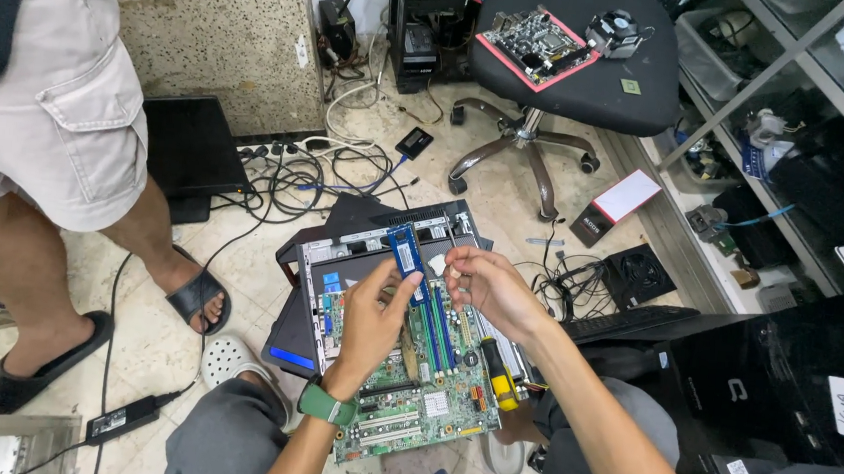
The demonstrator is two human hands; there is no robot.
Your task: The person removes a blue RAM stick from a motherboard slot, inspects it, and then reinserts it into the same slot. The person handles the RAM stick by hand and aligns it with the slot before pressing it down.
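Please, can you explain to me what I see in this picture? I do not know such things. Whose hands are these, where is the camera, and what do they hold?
There is one picture, taken by a camera worn on a person's head, looking down at the floor. The two bare hands at the bottom belong to that person.

The left hand, with a green wristwatch, holds a blue memory module, a thin computer part. The right hand is closed around something small that I cannot make out.

Under the hands lies an opened computer case with its green motherboard. A yellow-handled screwdriver rests on it.

Another person in sandals stands on the left. Behind, an office chair carries a second circuit board, and cables lie on the floor.
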